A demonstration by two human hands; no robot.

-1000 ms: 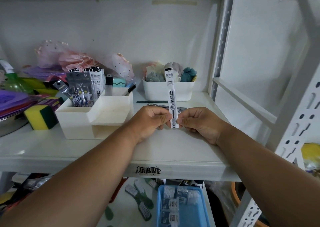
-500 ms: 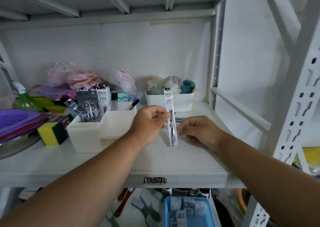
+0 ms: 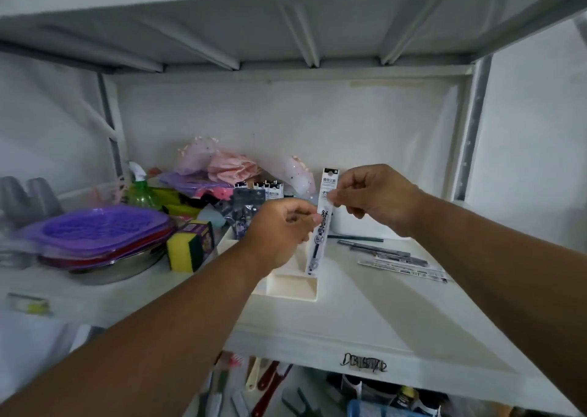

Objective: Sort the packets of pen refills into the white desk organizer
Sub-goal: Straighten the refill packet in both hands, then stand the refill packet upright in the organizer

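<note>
- On the far left of the shelf (image 3: 397, 327) I see purple trays (image 3: 98, 232) stacked over a metal bowl (image 3: 108, 269), and a yellow-green sponge (image 3: 185, 250) just beside them; these are not part of my sorting.
- Behind the sponge the white desk organizer (image 3: 290, 289) stands, and its rear compartment holds some packets already sorted (image 3: 254, 194), upright so that the labels can be read.
- My left hand (image 3: 279, 229) has the fingers curled, and the tips pinch the middle of the refill packet (image 3: 322, 223). I judge this grip is for steadying it.
- The packet hangs almost upright, its lower end just above the front part of the organizer, so I believe it is being aimed at a compartment.
- My right hand (image 3: 374, 197) pinches the upper part of the same packet, near its header card, probably to guide the angle.
- To the right, more loose refill packets (image 3: 403, 262) lie flat on the shelf, near a white bin (image 3: 359, 226) which my right hand partly hides. They wait for their turn, so I think the task is only partly done.
</note>
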